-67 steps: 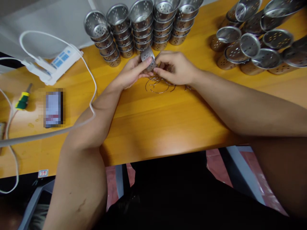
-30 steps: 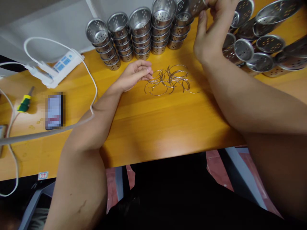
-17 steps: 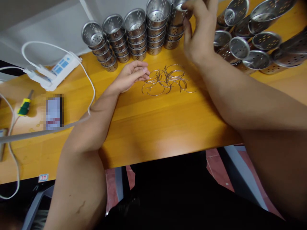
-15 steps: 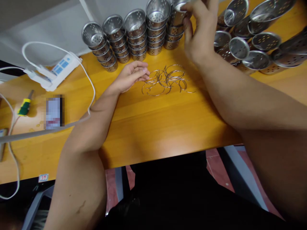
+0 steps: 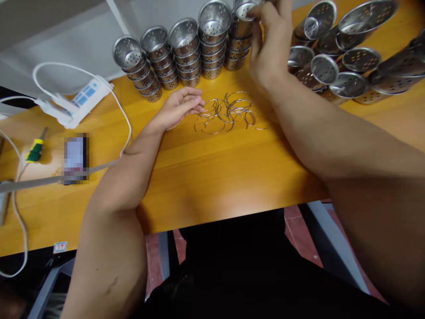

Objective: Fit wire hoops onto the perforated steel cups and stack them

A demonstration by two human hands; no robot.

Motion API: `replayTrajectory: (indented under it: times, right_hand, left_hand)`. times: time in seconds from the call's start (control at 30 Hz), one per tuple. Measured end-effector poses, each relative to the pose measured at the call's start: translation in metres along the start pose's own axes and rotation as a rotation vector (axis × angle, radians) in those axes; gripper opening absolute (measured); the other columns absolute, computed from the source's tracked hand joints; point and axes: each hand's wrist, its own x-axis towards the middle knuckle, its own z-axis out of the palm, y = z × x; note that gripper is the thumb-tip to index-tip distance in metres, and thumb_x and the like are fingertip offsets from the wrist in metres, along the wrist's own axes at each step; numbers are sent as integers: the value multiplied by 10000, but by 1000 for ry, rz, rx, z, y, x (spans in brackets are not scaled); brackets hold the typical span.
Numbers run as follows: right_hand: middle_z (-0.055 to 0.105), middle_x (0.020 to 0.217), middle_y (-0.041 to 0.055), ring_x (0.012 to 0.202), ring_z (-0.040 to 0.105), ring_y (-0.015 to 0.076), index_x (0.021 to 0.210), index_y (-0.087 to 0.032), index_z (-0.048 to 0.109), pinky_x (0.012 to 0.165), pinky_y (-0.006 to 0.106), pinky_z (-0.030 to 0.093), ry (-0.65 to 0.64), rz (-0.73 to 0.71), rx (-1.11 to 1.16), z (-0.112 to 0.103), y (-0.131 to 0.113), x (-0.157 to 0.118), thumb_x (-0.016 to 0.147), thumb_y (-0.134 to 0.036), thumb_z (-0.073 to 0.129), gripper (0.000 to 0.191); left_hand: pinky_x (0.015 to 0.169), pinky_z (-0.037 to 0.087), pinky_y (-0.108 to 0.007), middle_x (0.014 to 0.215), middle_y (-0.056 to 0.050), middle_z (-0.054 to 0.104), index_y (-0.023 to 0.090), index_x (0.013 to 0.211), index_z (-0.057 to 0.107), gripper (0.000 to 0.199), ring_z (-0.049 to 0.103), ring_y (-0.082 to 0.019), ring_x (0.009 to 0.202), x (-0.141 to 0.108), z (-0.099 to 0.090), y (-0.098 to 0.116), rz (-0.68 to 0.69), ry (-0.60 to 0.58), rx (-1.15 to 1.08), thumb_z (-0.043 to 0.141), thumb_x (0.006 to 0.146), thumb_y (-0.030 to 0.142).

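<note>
My right hand (image 5: 270, 51) reaches to the back of the table. Its thumb and fingers pinch the rim of a perforated metal cup (image 5: 241, 27) on top of the rightmost nested stack; the top of this hand is cut off by the frame edge. My left hand (image 5: 182, 107) rests on its side on the tabletop, fingers loosely extended, with nothing visible in it. Its fingertips come close to a loose pile of thin curved metal wires (image 5: 229, 113). Left of the held cup, several more stacks of perforated cups (image 5: 189, 57) stand in a row.
Larger perforated metal cups (image 5: 352, 84) lie tilted and upright at the right. On the left are a white power strip (image 5: 88, 99) with plugged cables, a phone (image 5: 75, 157) and a green-yellow screwdriver (image 5: 35, 149). A pale cable (image 5: 99, 166) crosses by my left forearm.
The view has shifted slightly, so the cups and wires appear a little further left. Both hands keep nearly the same pose; my right hand still grips the top cup.
</note>
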Motion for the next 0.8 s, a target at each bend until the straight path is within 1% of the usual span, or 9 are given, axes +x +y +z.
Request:
replayTrajectory:
  times: [0.17, 0.33, 0.43, 0.5, 0.53, 0.57, 0.63, 0.7, 0.8]
  right_hand:
    - [626, 1868, 298, 1792, 643, 309, 1664, -121, 707, 1523, 525, 437, -80, 68, 9, -3, 4, -2, 947, 167, 621, 777]
    - [597, 1868, 264, 1791, 643, 314, 1555, -140, 821, 1585, 570, 349, -110, 272, -61, 0, -17, 11, 1061, 179, 651, 612]
    - [573, 1852, 320, 1817, 614, 297, 1575, -67, 821, 1555, 471, 411, -229, 489, -193, -12, -52, 24, 1051, 245, 683, 625]
    - [523, 1933, 330, 1873, 563, 239, 1679, -69, 773, 1594, 416, 334, -297, 533, -240, -27, -79, 29, 1179, 133, 694, 544]
    - [452, 2023, 303, 1938, 478, 202, 1787, -115, 720, 1605, 403, 314, -338, 458, -189, -36, -92, 30, 1323, -87, 703, 465]
    - [386, 2084, 284, 1978, 402, 168, 1839, -149, 677, 1604, 389, 307, -380, 448, -179, -45, -103, 30, 1363, -191, 701, 479]
    - [295, 2141, 284, 2017, 312, 144, 1884, -150, 625, 1608, 359, 266, -445, 463, -173, -58, -120, 29, 1374, -252, 681, 522]
    - [288, 2142, 301, 2009, 326, 137, 1894, -128, 598, 1610, 331, 216, -477, 468, -172, -66, -127, 26, 1373, -260, 661, 541]
    - [323, 2128, 289, 1999, 345, 149, 1920, -117, 542, 1619, 324, 182, -479, 464, -184, -63, -119, 25, 1389, -328, 640, 580]
  left_hand:
    - [1045, 755, -310, 1170, -59, 963, 266, 1178, 862, 117, 937, -179, 1032, 0, 0, -1, 5, -11, -34, 976, 1170, 295]
    - [1068, 738, -329, 1167, -64, 956, 255, 1171, 854, 111, 932, -182, 1024, -1, 2, 1, -14, 7, -27, 964, 1178, 254]
    - [1069, 735, -329, 1179, -66, 954, 250, 1186, 849, 151, 940, -186, 1040, 1, 0, -2, 4, -5, -22, 994, 1171, 289]
    - [1081, 736, -331, 1188, -67, 954, 237, 1225, 837, 189, 940, -184, 1048, 3, -2, -5, 14, -21, -18, 1005, 1167, 302]
    - [1089, 736, -332, 1195, -67, 955, 228, 1246, 829, 209, 939, -182, 1050, 4, -4, -6, 19, -31, -16, 1008, 1166, 303]
    - [1095, 737, -332, 1201, -67, 955, 220, 1264, 822, 227, 939, -179, 1052, 5, -5, -7, 24, -41, -13, 1010, 1165, 300]
    - [1094, 740, -326, 1208, -65, 957, 209, 1285, 813, 236, 940, -174, 1057, 6, -6, -8, 34, -56, -9, 1003, 1172, 291]
    - [1089, 744, -313, 1213, -64, 961, 202, 1301, 812, 211, 944, -169, 1067, 6, -7, -9, 37, -61, -9, 977, 1190, 274]
    - [1079, 746, -300, 1215, -64, 966, 194, 1320, 816, 156, 943, -161, 1063, 6, -8, -10, 34, -64, -13, 924, 1214, 233]
